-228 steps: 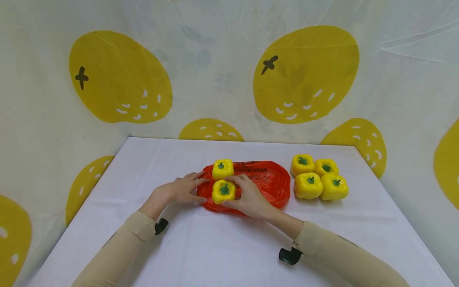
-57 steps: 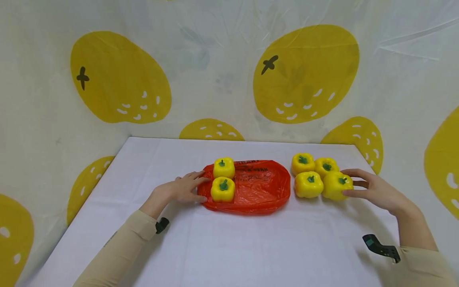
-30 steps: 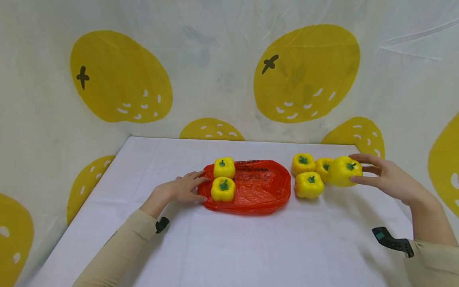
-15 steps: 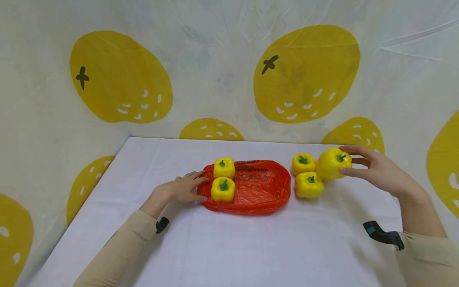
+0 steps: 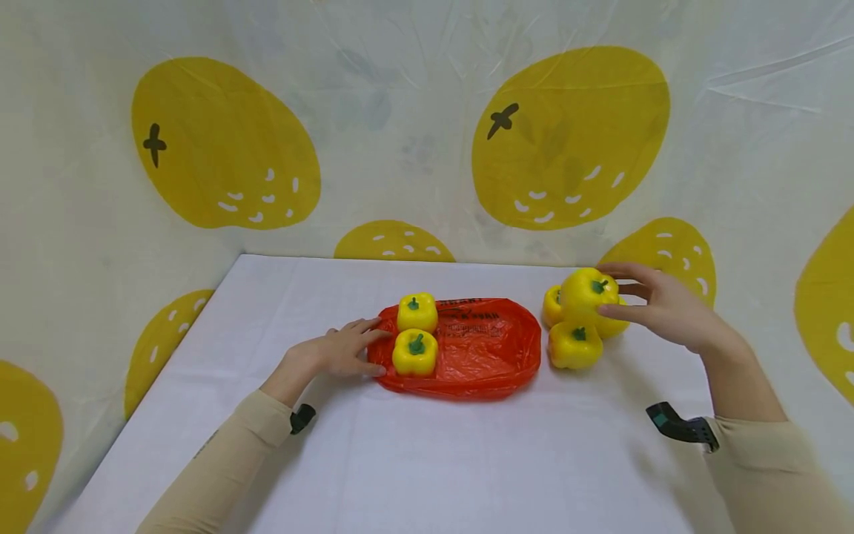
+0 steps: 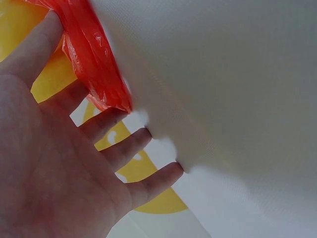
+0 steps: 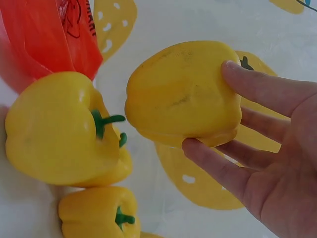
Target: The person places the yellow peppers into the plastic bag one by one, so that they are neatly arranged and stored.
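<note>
My right hand (image 5: 667,308) pinches a yellow bell pepper (image 5: 587,295) with a green stem between thumb and fingers. In the right wrist view this bell pepper (image 7: 183,94) is raised above its neighbours. Below it in the head view are three more yellow bell peppers, the front one (image 5: 575,350) plain to see and the other two partly hidden. A flat red plastic bag (image 5: 487,356) lies mid-table, bearing a back pepper (image 5: 417,311) and a front pepper (image 5: 415,354) at its left end. My left hand (image 5: 343,352) rests with extended fingers at the bag's left edge.
A white cloth (image 5: 434,460) covers the table. Behind it hangs a pale curtain (image 5: 400,133) printed with large yellow fruit. Dark wrist straps show on both arms, one of them a black band (image 5: 680,429) at the right sleeve.
My right hand has lifted the front-right bell pepper from the group and carried it up, then leftward over the others. Earlier, that hand was at the bag's front pepper. My left hand stays put.
</note>
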Demonstrator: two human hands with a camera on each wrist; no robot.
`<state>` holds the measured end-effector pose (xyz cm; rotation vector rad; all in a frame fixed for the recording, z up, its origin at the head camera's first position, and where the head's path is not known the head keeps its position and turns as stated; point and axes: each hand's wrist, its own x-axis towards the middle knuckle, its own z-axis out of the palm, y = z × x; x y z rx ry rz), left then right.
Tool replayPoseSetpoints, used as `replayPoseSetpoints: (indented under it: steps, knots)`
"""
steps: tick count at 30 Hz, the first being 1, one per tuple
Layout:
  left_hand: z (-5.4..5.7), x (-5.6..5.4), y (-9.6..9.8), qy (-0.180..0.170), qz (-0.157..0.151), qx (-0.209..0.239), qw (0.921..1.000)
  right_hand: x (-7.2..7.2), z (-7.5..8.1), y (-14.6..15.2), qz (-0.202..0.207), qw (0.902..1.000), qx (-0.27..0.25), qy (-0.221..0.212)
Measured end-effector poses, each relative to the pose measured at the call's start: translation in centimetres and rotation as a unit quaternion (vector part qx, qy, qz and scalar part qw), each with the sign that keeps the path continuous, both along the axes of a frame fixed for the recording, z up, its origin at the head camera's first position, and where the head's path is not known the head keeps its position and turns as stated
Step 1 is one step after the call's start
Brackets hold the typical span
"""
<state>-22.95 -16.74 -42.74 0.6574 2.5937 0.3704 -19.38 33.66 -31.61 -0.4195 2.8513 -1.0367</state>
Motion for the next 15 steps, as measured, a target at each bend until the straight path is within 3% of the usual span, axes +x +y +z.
replayPoseSetpoints:
  steps: [7, 15]
  knots:
    - [-0.1, 0.0, 0.0, 0.003, -0.001, 0.001, 1.0000, -0.6, -0.2, -1.9, 0.005, 0.9999, -0.011, 0.009]
    - [-0.3, -0.1, 0.0, 0.004, 0.002, -0.001, 1.0000, -1.6, -1.0, -3.8, 0.024, 0.9994, -0.022, -0.014]
